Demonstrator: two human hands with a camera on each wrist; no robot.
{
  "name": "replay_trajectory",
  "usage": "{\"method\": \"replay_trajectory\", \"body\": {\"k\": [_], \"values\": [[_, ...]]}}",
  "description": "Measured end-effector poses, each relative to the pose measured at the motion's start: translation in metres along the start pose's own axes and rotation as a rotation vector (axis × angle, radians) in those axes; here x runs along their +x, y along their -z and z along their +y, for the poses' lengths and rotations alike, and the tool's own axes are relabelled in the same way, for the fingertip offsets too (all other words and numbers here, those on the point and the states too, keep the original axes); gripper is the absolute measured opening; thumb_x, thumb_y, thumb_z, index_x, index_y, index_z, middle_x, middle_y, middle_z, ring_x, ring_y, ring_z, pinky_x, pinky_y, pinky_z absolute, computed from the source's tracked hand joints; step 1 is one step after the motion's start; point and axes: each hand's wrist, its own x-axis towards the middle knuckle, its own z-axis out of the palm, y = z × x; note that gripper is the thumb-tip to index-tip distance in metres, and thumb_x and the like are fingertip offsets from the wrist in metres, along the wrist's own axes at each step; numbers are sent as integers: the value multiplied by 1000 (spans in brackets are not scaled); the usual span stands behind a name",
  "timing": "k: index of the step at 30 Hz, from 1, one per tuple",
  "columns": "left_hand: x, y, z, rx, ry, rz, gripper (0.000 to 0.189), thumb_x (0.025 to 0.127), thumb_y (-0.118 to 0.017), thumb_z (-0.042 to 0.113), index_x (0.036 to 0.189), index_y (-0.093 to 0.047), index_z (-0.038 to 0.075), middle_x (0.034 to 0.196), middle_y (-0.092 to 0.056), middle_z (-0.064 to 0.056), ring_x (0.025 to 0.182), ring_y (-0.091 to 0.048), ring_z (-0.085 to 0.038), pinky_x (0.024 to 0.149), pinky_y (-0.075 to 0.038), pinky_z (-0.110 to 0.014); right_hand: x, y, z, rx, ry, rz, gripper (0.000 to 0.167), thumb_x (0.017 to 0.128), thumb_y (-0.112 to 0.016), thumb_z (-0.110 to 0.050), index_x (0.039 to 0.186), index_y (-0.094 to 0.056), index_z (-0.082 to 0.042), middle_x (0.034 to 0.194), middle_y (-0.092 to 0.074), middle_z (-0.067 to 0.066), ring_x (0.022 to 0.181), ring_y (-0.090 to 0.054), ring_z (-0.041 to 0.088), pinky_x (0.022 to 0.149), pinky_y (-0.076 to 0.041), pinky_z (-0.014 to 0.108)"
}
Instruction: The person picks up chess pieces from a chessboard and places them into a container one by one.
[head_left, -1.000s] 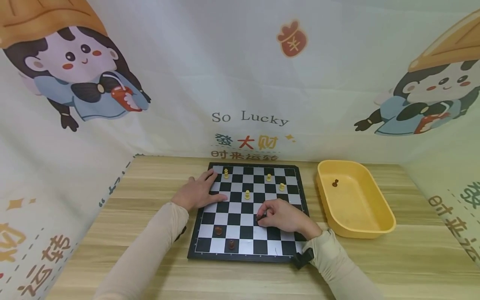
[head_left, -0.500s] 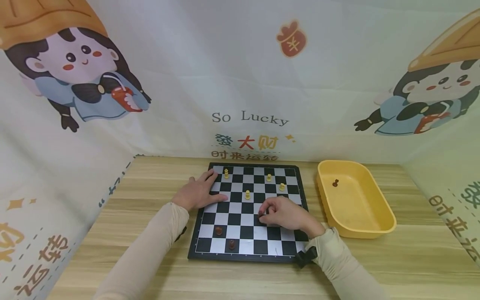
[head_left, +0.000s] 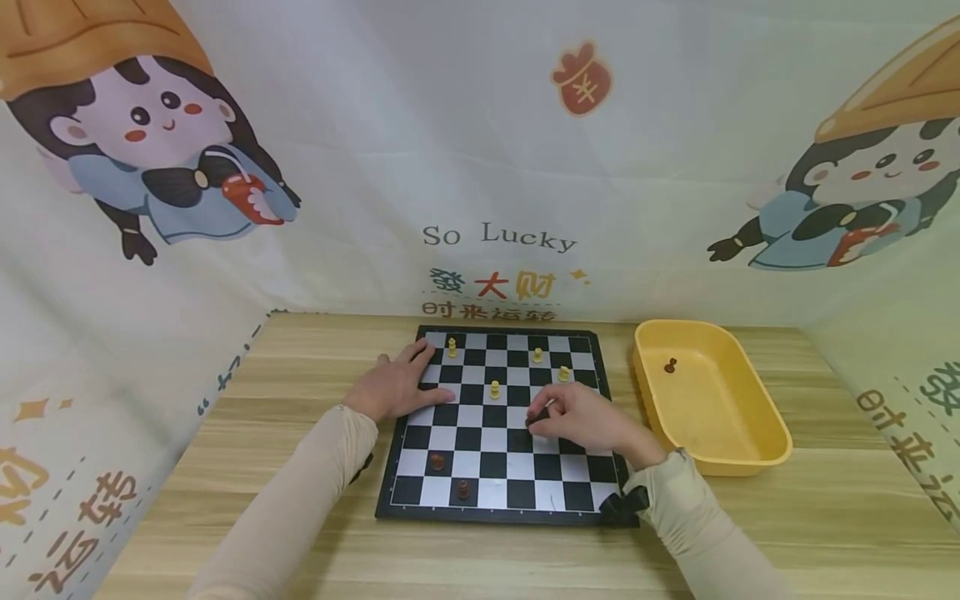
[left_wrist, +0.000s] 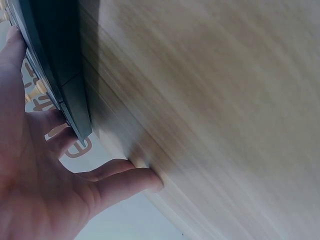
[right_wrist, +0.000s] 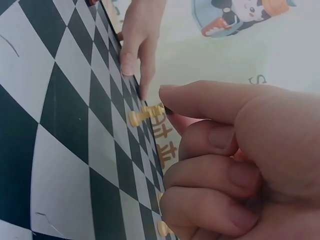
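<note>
A black-and-white chessboard (head_left: 480, 492) lies on the wooden table. My left hand (head_left: 393, 387) rests spread at its left side, thumb over the squares; in the left wrist view, some fingers of that hand (left_wrist: 50, 180) reach past the dark board edge (left_wrist: 55, 55). Between thumb and index finger, my right hand (head_left: 573, 412) pinches a small dark chess piece (head_left: 531, 421) low over the right half of the board, most of it hidden by the fingers. Beyond those fingertips stands a pale yellow chess piece (head_left: 495, 389). Two reddish-brown chess pieces (head_left: 437, 461) stand near the front left.
More yellow pieces stand farther back, one (head_left: 452, 347) by the left fingertips and two (head_left: 564, 374) beyond the right hand. To the right of the board is a yellow tray (head_left: 738, 462), with a brown chess piece (head_left: 671, 366) lying in it. A printed cloth (head_left: 480, 167) hangs behind.
My right hand has moved a little away from me and to the right over the board, still pinching the dark piece. The left hand and the other pieces have stayed put.
</note>
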Motion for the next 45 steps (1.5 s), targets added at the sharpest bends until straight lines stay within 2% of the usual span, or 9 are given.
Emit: {"method": "replay_trajectory", "body": {"k": [6, 13, 19, 25, 31, 38, 41, 45], "values": [[0, -1, 0, -1, 7, 0, 102, 89, -51, 80, 163, -27, 14, 172, -20, -11, 141, -32, -66, 112, -41, -67, -2, 3, 0, -11, -30, 36, 15, 91, -74, -20, 102, -71, -12, 60, -47, -6, 58, -43, 10, 54, -32, 20], [0, -2, 1, -1, 5, 4, 101, 89, -51, 80, 162, -28, 14, 172, -21, -11, 140, -34, -66, 110, -43, -67, -6, 11, -1, 64, -28, 51, 19, 90, -75, -19, 104, -68, -8, 60, -41, -6, 53, -36, 9, 50, -28, 20], [0, -2, 3, 2, 3, 7, 101, 89, -52, 79, 162, -28, 14, 172, -21, -11, 141, -33, -65, 112, -41, -66, -7, 17, 3, 110, -42, 58, 19, 91, -75, -20, 104, -67, -8, 62, -42, -6, 53, -35, 9, 49, -27, 19], [1, -1, 3, 9, 3, -6, 101, 90, -51, 79, 163, -27, 13, 172, -20, -12, 141, -32, -66, 112, -40, -67, -12, 26, 3, 101, -64, 75, 21, 91, -75, -22, 103, -67, -7, 63, -44, -5, 55, -36, 10, 50, -29, 20], [1, 0, 2, 6, 0, -12, 101, 90, -51, 79, 163, -26, 14, 172, -18, -11, 142, -32, -65, 113, -40, -66, -19, 39, 0, 94, -88, 108, 26, 92, -75, -26, 102, -65, -4, 65, -46, -4, 61, -43, 12, 54, -33, 22], [3, 0, 1, -2, 4, -9, 101, 90, -50, 79, 163, -26, 15, 173, -17, -11, 142, -31, -66, 112, -40, -67, -22, 53, 1, 96, -103, 144, 27, 92, -74, -24, 106, -64, -4, 67, -45, -3, 60, -41, 12, 55, -33, 22], [3, 0, 0, -3, 2, -9, 102, 89, -51, 80, 163, -26, 15, 173, -17, -11, 142, -31, -66, 113, -40, -67, -24, 57, 2, 71, -140, 160, 26, 93, -73, -26, 107, -64, -6, 68, -44, -3, 63, -43, 14, 58, -34, 24], [2, 0, -1, -1, 2, -12, 102, 89, -51, 80, 163, -25, 15, 173, -17, -11, 142, -31, -65, 113, -40, -67, -26, 60, 2, 59, -194, 173, 24, 94, -71, -27, 107, -65, -8, 68, -41, -3, 61, -40, 14, 55, -31, 24]]}}
